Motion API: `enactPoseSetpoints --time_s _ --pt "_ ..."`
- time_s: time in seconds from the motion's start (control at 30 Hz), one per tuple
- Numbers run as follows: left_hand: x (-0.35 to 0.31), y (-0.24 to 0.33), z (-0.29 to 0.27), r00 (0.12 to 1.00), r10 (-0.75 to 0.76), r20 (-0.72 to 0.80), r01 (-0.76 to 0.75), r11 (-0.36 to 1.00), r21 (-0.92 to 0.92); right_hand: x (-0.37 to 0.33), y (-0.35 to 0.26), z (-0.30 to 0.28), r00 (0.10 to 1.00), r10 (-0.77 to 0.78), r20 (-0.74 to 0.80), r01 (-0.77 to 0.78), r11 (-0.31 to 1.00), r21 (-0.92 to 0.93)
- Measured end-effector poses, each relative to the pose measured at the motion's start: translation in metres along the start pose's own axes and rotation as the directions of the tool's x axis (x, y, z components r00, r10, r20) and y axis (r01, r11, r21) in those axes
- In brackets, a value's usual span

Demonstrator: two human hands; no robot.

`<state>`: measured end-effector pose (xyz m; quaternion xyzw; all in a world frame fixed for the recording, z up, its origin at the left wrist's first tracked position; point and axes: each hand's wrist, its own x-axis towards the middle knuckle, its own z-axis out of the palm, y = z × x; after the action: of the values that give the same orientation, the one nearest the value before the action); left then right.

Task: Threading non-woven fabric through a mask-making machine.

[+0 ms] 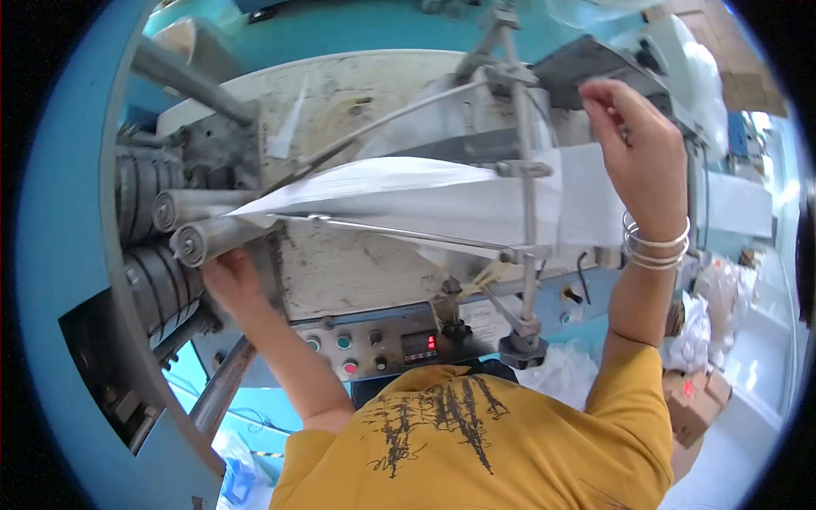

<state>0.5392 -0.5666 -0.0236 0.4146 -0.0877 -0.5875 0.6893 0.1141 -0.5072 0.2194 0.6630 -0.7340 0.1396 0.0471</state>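
My left hand (231, 276) is at the end of the front metal roller (204, 241), its fingertips partly hidden under it. A second metal roller (183, 208) lies just behind. From the rollers a white sheet of film (399, 191) stretches right, folded to a point at its left end. Thin metal guide rods (399, 233) run along it, and an upright metal frame (524, 204) crosses it. Above the right end of the sheet, my right hand (639, 153) is raised with curled fingers. Nothing shows between them; slight blur softens the fingertips.
Below the worn machine table (340, 272) sits a control panel (374, 348) with buttons and a red display. A blue machine wall (68, 280) stands left, beside black-banded rollers (157, 285). Cardboard boxes (693, 404) and plastic bags (722, 289) lie at right.
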Motion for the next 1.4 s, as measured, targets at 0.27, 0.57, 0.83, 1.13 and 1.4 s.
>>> enactPoseSetpoints --time_s 0.27,0.57,0.83,1.13,1.4 --pt "-0.016 -0.002 0.031 0.998 0.021 -0.054 -0.021 1.0 0.015 -0.043 0.055 0.047 0.898 -0.037 0.438 -0.263 0.754 0.602" --pt "-0.014 0.0 0.034 1.0 0.006 0.01 -0.007 0.994 0.106 -0.03 0.056 0.08 0.824 -0.053 0.564 -0.367 0.709 0.602" --pt "-0.008 -0.002 0.026 0.999 0.015 0.039 -0.017 0.999 0.035 -0.019 0.054 0.089 0.746 -0.043 0.664 -0.471 0.67 0.573" --pt "-0.023 -0.001 0.041 0.993 0.107 -0.058 -0.109 0.994 -0.032 -0.012 0.05 0.088 0.659 -0.035 0.751 -0.514 0.709 0.484" --pt "-0.028 -0.001 0.03 0.979 0.187 0.085 -0.174 0.974 -0.142 0.0 0.047 0.099 0.622 -0.048 0.781 -0.498 0.746 0.443"
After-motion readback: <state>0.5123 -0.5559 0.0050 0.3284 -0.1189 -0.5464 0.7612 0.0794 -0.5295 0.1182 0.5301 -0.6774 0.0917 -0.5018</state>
